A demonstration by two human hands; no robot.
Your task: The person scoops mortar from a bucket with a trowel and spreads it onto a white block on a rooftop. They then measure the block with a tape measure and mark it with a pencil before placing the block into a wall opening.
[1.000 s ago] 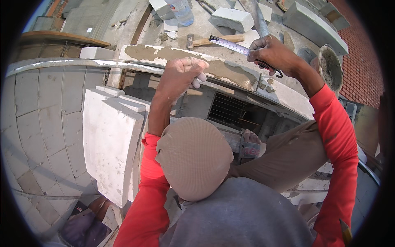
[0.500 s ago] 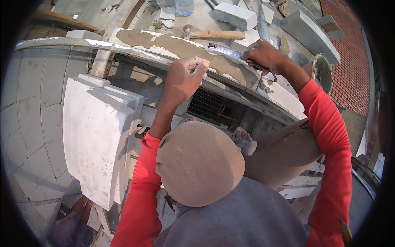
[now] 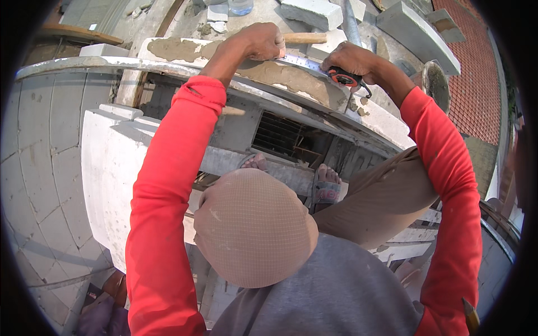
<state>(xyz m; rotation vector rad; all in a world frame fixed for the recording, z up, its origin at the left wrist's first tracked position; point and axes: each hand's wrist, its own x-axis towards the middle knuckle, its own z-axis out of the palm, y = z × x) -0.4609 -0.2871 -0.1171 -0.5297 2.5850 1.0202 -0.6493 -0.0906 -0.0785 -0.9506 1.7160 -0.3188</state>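
Note:
A tape measure [image 3: 343,77] with a black and red-orange case is in my right hand [image 3: 350,59], fingers wrapped round it. Its pale blade [image 3: 302,62] is pulled out to the left, and my left hand [image 3: 261,42] is closed at the blade's far end. The blade runs along the far edge of the mortar [image 3: 297,78], a wet grey-brown bed spread on a curved white block course [image 3: 158,63]. Behind my left hand shows the wooden handle of a hammer [image 3: 305,38]; its head is hidden.
Loose white blocks [image 3: 311,13] and a pipe [image 3: 353,23] lie beyond the wall. A bucket [image 3: 436,87] stands at the right. Curved white slabs [image 3: 115,185] lean at the left. Below the wall are a dark barred opening [image 3: 283,134] and my sandalled feet [image 3: 327,187].
My left hand has moved up and right, over the mortar to the blade's end, and closed there. My right hand has shifted slightly left and up with the tape measure.

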